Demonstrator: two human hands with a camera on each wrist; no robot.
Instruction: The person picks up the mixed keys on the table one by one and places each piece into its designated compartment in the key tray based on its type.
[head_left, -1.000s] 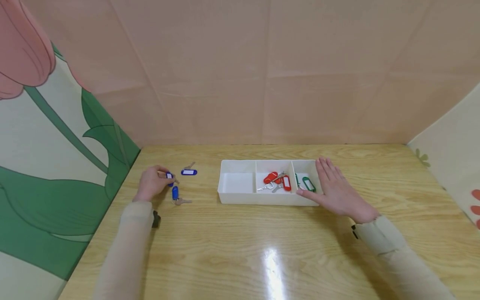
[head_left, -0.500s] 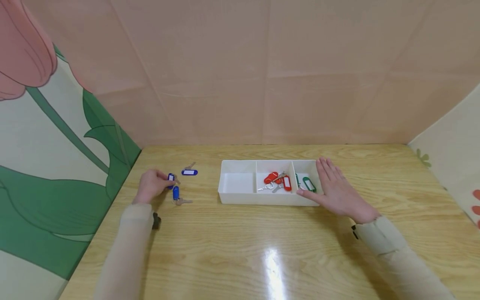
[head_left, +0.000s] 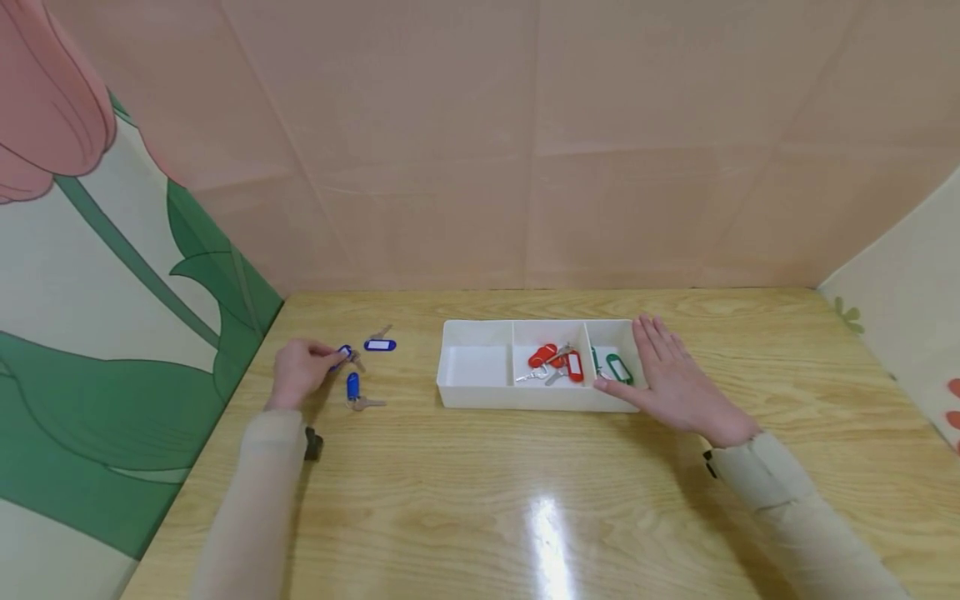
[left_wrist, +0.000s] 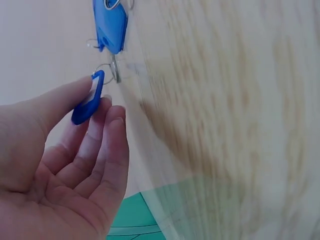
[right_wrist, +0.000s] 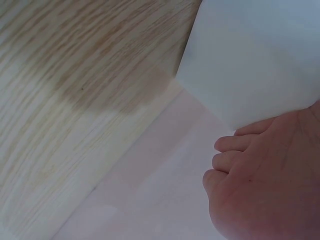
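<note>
While my right hand (head_left: 678, 385) rests straight-fingered against the white box (head_left: 480, 398), my left hand (head_left: 298, 369), loosely curled well left of it, pinches a blue key tag (head_left: 345, 352), long axis slanting away and rightward, ringed end pointing clear of my grip.

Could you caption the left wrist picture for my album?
A left hand pinches a blue key tag at a wood-grain tabletop.
</note>
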